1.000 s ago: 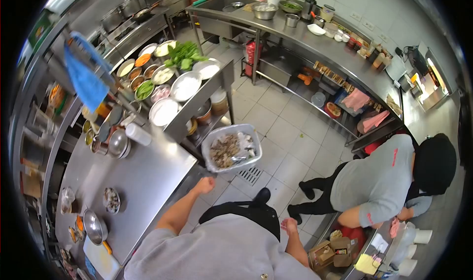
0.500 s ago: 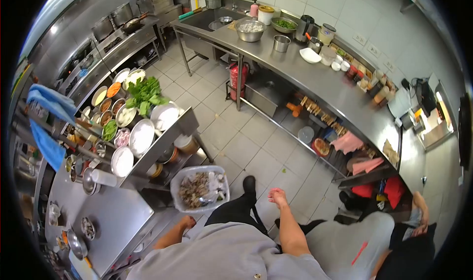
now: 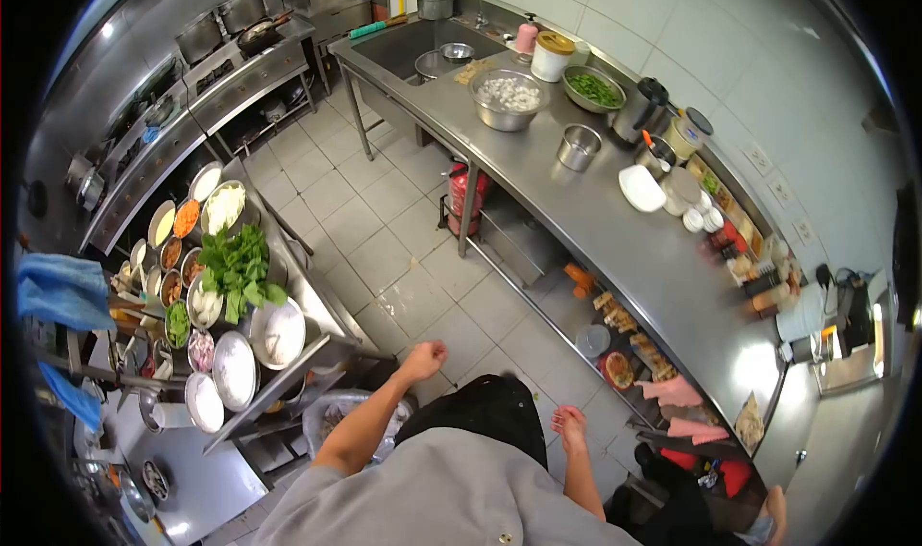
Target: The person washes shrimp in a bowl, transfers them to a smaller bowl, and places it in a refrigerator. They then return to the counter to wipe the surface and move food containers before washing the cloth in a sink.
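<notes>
The plastic tub (image 3: 309, 429) sits on the floor (image 3: 423, 229) at the bottom of the frame, left of the middle. The left arm hides part of it, so we cannot tell well what is inside. The left hand (image 3: 421, 362) hangs just beside the tub, near the middle of the frame. Its fingers point down and away from us, so we cannot tell how wide they are or if they hold a thing. The right hand (image 3: 570, 427) is low in the frame, right of the middle, over the floor. Its fingers are loose, a bit bent and apart, and we see a bare palm. Between the hands are black trousers (image 3: 475, 416) and a grey shirt (image 3: 423, 498).

To the left, we see three wide round bowls (image 3: 235, 378) near a bunch of green leaves (image 3: 235, 272). A small bowl (image 3: 155, 481) is on the shiny table (image 3: 206, 493) at the lower left. A blue cloth (image 3: 62, 291) hangs by the left edge.

A long metal bench (image 3: 643, 258) runs from the top middle to the right. On it we see a bowl of white lumps (image 3: 506, 120), a small pot (image 3: 579, 150) and a white dish (image 3: 642, 189). A red fire extinguisher (image 3: 468, 200) stands under it. At the lower right we see another person's arm (image 3: 776, 514).
</notes>
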Demonstrator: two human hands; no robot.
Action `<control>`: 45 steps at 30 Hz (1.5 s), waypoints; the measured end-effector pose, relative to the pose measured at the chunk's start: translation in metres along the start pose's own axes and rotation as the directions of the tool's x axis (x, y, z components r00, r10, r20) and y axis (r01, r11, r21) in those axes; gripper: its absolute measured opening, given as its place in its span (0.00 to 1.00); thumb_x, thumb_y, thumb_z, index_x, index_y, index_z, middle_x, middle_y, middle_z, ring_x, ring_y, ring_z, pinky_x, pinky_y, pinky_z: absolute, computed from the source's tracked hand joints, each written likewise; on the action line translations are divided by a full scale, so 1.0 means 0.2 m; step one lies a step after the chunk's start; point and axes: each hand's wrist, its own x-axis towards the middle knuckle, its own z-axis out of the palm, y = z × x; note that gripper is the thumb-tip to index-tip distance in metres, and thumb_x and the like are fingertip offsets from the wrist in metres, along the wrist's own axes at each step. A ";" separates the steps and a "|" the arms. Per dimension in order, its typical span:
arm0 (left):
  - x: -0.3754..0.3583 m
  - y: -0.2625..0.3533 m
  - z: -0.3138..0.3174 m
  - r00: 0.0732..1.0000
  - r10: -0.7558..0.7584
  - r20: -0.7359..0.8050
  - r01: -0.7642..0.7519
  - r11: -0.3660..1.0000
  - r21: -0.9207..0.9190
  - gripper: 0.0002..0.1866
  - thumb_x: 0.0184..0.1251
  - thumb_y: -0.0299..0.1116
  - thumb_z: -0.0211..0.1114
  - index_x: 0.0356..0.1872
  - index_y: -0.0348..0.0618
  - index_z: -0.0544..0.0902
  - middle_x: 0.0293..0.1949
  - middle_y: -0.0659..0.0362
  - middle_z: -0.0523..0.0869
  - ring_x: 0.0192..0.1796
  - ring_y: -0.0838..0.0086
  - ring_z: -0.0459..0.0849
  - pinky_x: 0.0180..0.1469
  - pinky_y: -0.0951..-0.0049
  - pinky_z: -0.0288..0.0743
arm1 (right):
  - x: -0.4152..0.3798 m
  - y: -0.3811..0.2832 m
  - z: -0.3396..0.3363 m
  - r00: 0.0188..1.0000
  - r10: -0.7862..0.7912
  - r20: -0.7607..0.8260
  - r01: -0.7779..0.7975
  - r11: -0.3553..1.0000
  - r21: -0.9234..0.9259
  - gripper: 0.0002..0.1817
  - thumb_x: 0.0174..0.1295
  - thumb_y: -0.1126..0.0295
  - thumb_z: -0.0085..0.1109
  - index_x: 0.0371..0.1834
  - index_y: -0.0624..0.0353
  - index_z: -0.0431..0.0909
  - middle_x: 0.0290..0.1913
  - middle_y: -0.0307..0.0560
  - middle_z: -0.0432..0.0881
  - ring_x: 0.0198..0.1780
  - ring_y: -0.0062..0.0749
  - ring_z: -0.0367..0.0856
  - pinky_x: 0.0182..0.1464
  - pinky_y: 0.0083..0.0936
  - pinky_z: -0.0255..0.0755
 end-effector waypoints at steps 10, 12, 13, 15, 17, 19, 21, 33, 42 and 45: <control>0.62 0.27 -0.49 1.000 0.021 -0.023 -0.020 0.999 0.049 0.09 0.63 0.29 0.59 0.40 0.36 0.82 0.35 0.46 0.87 0.38 0.56 0.86 0.45 0.61 0.79 | 0.83 -1.11 1.21 0.826 -0.186 0.532 0.400 0.858 -0.321 0.05 0.70 0.69 0.58 0.43 0.56 0.78 0.34 0.37 0.81 0.32 0.20 0.79 0.33 0.19 0.75; 0.66 0.34 -0.70 0.985 -0.078 -0.152 0.080 0.997 0.006 0.09 0.63 0.29 0.59 0.41 0.36 0.82 0.35 0.46 0.87 0.38 0.56 0.86 0.45 0.61 0.79 | 0.99 -1.40 1.56 0.625 -0.271 0.732 0.543 0.825 -0.158 0.04 0.70 0.70 0.58 0.43 0.57 0.77 0.33 0.34 0.80 0.32 0.17 0.78 0.33 0.17 0.73; 0.66 0.39 -0.79 0.970 -0.130 -0.204 0.128 0.991 -0.022 0.09 0.63 0.29 0.59 0.41 0.35 0.82 0.35 0.46 0.87 0.38 0.56 0.86 0.45 0.61 0.79 | 1.06 -1.55 1.74 0.557 -0.274 0.784 0.616 0.769 -0.169 0.04 0.69 0.70 0.58 0.43 0.58 0.77 0.33 0.33 0.80 0.32 0.16 0.77 0.34 0.17 0.72; 0.68 0.44 -0.97 0.922 -0.216 -0.321 0.209 0.976 -0.057 0.10 0.64 0.30 0.62 0.40 0.34 0.82 0.37 0.46 0.87 0.40 0.57 0.86 0.45 0.62 0.79 | 1.13 -1.88 2.10 0.426 -0.276 0.862 0.744 0.650 -0.159 0.04 0.69 0.72 0.58 0.43 0.59 0.77 0.33 0.33 0.79 0.33 0.15 0.76 0.37 0.16 0.72; 0.72 0.32 -1.07 0.865 -0.254 -0.433 0.199 0.965 -0.169 0.10 0.65 0.31 0.63 0.40 0.34 0.82 0.37 0.46 0.86 0.40 0.59 0.86 0.45 0.63 0.79 | 1.13 -2.19 2.44 0.334 -0.278 0.901 0.782 0.615 -0.100 0.06 0.68 0.73 0.58 0.44 0.61 0.78 0.33 0.34 0.79 0.33 0.15 0.75 0.37 0.16 0.72; 0.77 0.30 -1.20 0.807 -0.356 -0.471 0.265 0.931 -0.250 0.10 0.67 0.31 0.63 0.41 0.33 0.82 0.37 0.47 0.86 0.40 0.61 0.86 0.46 0.64 0.79 | 1.12 -2.41 2.79 0.280 -0.267 0.922 0.738 0.674 -0.029 0.07 0.67 0.73 0.59 0.45 0.62 0.79 0.33 0.34 0.79 0.32 0.15 0.74 0.36 0.17 0.71; 0.84 0.21 -1.30 0.745 -0.446 -0.497 0.305 0.889 -0.341 0.11 0.68 0.32 0.63 0.42 0.33 0.82 0.37 0.48 0.86 0.40 0.63 0.86 0.47 0.65 0.78 | 1.13 -2.66 3.08 0.220 -0.215 0.951 0.807 0.588 -0.054 0.09 0.66 0.74 0.60 0.48 0.61 0.78 0.36 0.35 0.80 0.33 0.15 0.75 0.36 0.16 0.71; 1.95 -0.06 -2.48 0.887 -0.255 -0.384 0.151 0.948 -0.280 0.14 0.71 0.39 0.62 0.39 0.34 0.81 0.32 0.54 0.85 0.35 0.73 0.82 0.40 0.69 0.77 | 1.56 -3.37 4.24 0.310 -0.301 0.902 0.839 0.534 -0.110 0.26 0.64 0.73 0.62 0.65 0.58 0.68 0.60 0.43 0.73 0.42 0.18 0.76 0.41 0.20 0.74; 3.13 0.33 -3.08 0.985 0.095 -0.144 -0.128 0.962 -0.241 0.08 0.70 0.28 0.62 0.46 0.36 0.80 0.37 0.58 0.84 0.39 0.76 0.81 0.42 0.73 0.77 | 2.64 -4.07 4.52 0.771 -0.470 0.429 0.629 0.664 -0.404 0.41 0.57 0.70 0.68 0.73 0.65 0.58 0.61 0.56 0.74 0.47 0.31 0.78 0.51 0.28 0.74; 3.56 0.44 -3.16 0.994 0.104 -0.020 -0.106 0.962 -0.254 0.09 0.69 0.26 0.62 0.47 0.36 0.79 0.40 0.59 0.84 0.40 0.77 0.82 0.43 0.74 0.77 | 3.02 -4.33 4.64 0.705 -0.678 0.206 0.702 0.629 -0.335 0.43 0.56 0.68 0.69 0.73 0.70 0.56 0.66 0.62 0.70 0.60 0.44 0.77 0.62 0.35 0.70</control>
